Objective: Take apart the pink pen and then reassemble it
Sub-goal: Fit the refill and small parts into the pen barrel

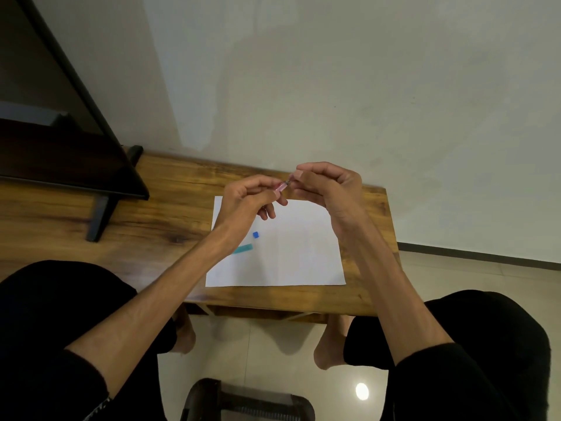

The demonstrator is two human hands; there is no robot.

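Note:
I hold the pink pen in the air above the far edge of a white sheet of paper. My left hand grips the pink barrel; most of the barrel is hidden inside the fist. My right hand pinches the pen's small dark tip end between thumb and forefinger. The two hands nearly touch. On the paper lie a teal pen piece and a small blue cap-like piece, both partly behind my left wrist.
The paper lies on a low wooden table against a pale wall. A dark monitor on a stand occupies the table's left part. My knees flank the table's near edge, and a dark stool sits on the tiled floor below.

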